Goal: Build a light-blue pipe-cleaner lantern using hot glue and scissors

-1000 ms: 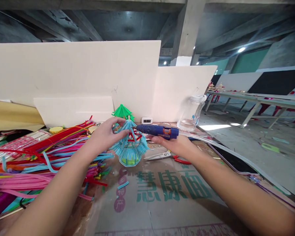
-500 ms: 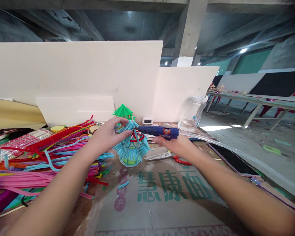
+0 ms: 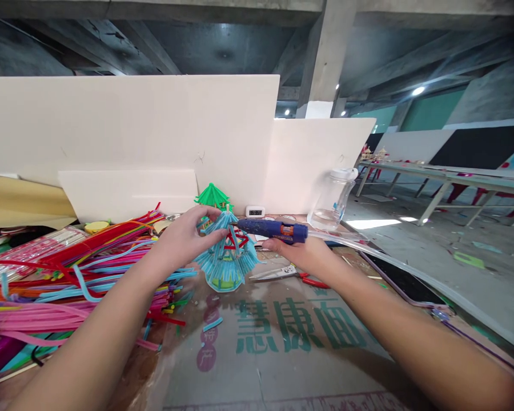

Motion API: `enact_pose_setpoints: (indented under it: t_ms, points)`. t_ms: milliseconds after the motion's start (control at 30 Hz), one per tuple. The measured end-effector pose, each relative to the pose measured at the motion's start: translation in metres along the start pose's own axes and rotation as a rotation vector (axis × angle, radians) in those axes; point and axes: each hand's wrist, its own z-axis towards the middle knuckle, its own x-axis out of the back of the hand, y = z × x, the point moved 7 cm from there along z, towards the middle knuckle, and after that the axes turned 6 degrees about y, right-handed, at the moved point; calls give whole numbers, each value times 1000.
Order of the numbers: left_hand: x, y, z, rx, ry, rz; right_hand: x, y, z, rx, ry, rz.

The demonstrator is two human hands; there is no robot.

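Note:
A small pagoda model (image 3: 227, 268) of light-blue pipe cleaners with red trim stands upright on the work surface. My left hand (image 3: 195, 231) reaches to its top, thumb and fingers closed around the upper roof from the left. My right hand (image 3: 302, 251) is wrapped round a dark-blue hot glue gun (image 3: 278, 230), with a long clear glue stick (image 3: 342, 237) running out of its back. The gun points left, and its nozzle is at the right side of the upper roof; whether it touches cannot be made out. Behind stands a green-roofed model (image 3: 213, 196).
Bundles of coloured pipe cleaners (image 3: 85, 274) cover the left side. Scissors (image 3: 274, 273) with red handles lie behind the printed plastic sheet's lettering. A small digital clock (image 3: 255, 212), a water bottle (image 3: 330, 200) and a phone (image 3: 406, 277) stand or lie toward the back and right. White boards (image 3: 128, 125) rise behind.
The whole view has shifted slightly. Both hands, the glue gun and the blue pagoda model keep nearly the same positions relative to each other.

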Motion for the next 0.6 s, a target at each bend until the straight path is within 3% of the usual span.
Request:
enact_pose_setpoints:
  t_ms: [600]
  points:
    - [0, -1, -1, 10, 6, 5, 4, 1, 0, -24, 38, -47]
